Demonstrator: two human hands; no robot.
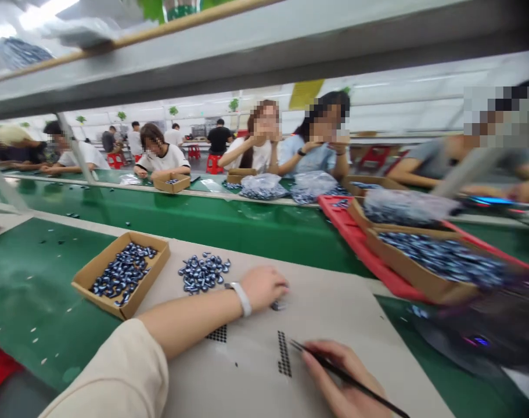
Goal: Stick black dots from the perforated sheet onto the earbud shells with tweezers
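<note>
- Right hand (353, 392): fingers closed around slim black tweezers (346, 375), points near a narrow patch of small black round dots (283, 352) on the pale grey surface (194, 389).
- Tweezers look light and springy; best pinched partway along the arms, leaving the fine points free.
- Dots appear thin, light, perhaps tacky; an edge lift with the points should suit them.
- Left hand (264, 287): fingers curled low beside a small glossy dark piece (279, 305); blurred there, so cannot tell whether they grip it.
- Loose pile of glossy dark-blue curved pieces (203, 273) beyond the left forearm, beside an open brown cardboard box (147, 286) of more.
- Pieces probably light, stiff, slippery, easily scuffed; hold by the sides.
</note>
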